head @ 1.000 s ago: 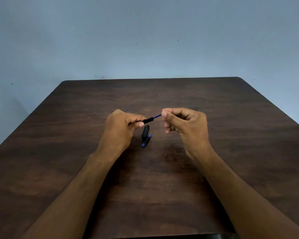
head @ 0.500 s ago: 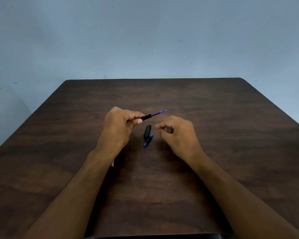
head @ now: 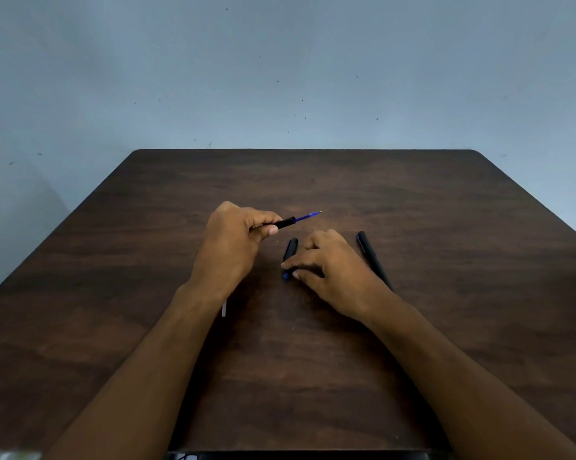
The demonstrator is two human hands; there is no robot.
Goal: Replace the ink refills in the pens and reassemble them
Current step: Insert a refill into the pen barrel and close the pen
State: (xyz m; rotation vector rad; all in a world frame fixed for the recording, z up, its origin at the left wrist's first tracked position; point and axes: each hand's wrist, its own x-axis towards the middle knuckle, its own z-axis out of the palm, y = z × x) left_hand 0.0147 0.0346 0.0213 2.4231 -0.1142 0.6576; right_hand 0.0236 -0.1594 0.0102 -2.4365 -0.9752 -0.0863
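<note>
My left hand [head: 233, 240] is closed around a black pen barrel [head: 285, 223] held above the table, with a blue ink refill [head: 308, 216] sticking out of its right end. My right hand [head: 330, 263] rests low on the table, its fingertips pinching a small blue-tipped pen piece [head: 286, 276]. A short black pen part [head: 290, 249] lies just beyond those fingertips. Right of my right hand, a whole black pen [head: 373, 258] lies on the dark wooden table [head: 446, 244].
A thin white refill end [head: 224, 308] shows from under my left wrist. A plain blue-grey wall stands behind the table's far edge. A dark object [head: 296, 455] lies at the near table edge.
My right hand has let go of the refill tip, dropped to the table and closed its fingertips on the small blue-tipped piece. The left hand has held the barrel almost still.
</note>
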